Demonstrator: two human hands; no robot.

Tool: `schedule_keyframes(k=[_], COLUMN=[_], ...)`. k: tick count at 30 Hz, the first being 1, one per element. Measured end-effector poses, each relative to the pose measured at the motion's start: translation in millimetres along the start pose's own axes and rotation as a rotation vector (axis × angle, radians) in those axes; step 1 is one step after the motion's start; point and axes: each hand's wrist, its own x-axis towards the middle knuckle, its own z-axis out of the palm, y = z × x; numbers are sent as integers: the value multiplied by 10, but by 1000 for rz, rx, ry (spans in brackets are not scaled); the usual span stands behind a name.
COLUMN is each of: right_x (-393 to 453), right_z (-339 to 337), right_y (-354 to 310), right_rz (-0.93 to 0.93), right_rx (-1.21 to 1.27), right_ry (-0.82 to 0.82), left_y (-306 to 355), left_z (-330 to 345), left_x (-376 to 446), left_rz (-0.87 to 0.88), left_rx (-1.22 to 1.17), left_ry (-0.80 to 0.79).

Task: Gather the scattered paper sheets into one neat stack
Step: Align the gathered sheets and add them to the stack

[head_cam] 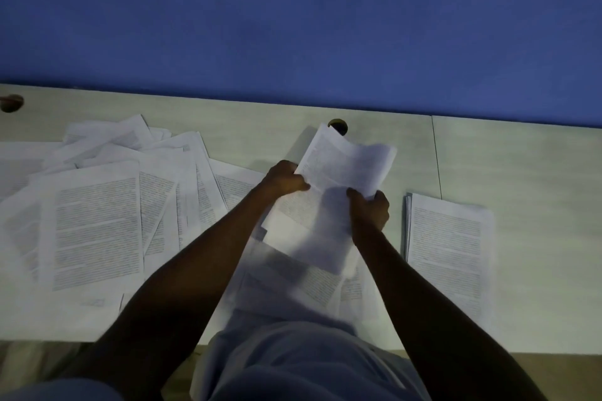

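Item: a small batch of printed paper sheets (342,169), held above the middle of the worktop (521,166) near its far edge. The batch is pinched at its left edge by the left hand (285,179) and gripped at its lower right corner by the right hand (369,208) — both hands are closed on paper, and the far end is seen to curl. Scattered sheets (97,225) are spread in overlapping layers over the left half of the worktop and along the near edge; a squared stack (448,251) is laid toward the right, apart from the held batch. Handling, as judged: light, limp, easily creased, prone to sliding apart — best taken by opposite long edges and tapped square before being laid on the stack.
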Motion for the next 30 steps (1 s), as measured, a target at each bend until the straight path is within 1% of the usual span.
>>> schedule_keyframes(k=[2,3,4,5,6,8,10,12,14,16,17,20,21,23,26,28,29,30], right_x=[-182,-271,-372,-465,-525,-637,-645,-600,-547,-504,-488,-435,-436,-420,-328,-246,-190,-146], right_z=[-38,-41,-42,-37,-23,-22,-36,-117,-264,-412,-468,-553,-584,-667,-864,-998,-1054,-1106], right_y=[189,264,336,373,401,497,606,689,728,748,754,792,783,794,895,996,1049,1086], right_rz=[44,99,178,254,309,298,216,180,147,80,49,-9,-4,26,82,107,109,121], right_rx=[-253,-392,-463,-453,-402,-309,-214,-84,-88,-161,-183,-207,-162,18,222,349,399,450], right_ry=[101,124,114,81,51,46,15,-55,-127,-198,-231,-286,-294,-318,-312,-328,-378,-456], left_y=[-8,-51,-117,-180,-229,-352,-486,-606,-703,-888,-860,-753,-781,-819,-794,-744,-733,-719], left_z=[145,270,418,568,699,898,976,962,918,928,898,873,894,908,920,888,864,832], left_x=[-237,-321,-432,-515,-583,-723,-777,-797,-785,-611,-685,-985,-1019,-1097,-1158,-1146,-1087,-1021], left_rz=[-74,-133,-182,-233,-279,-310,-252,-212,-223,-236,-241,-223,-241,-308,-345,-374,-381,-346], left_rx=[118,203,280,312,267,133,84,69,43,29,42,11,-20,-80,-63,-92,-114,-141], left_ry=[-11,32,108,166,210,261,250,211,152,118,108,207,249,345,435,441,415,369])
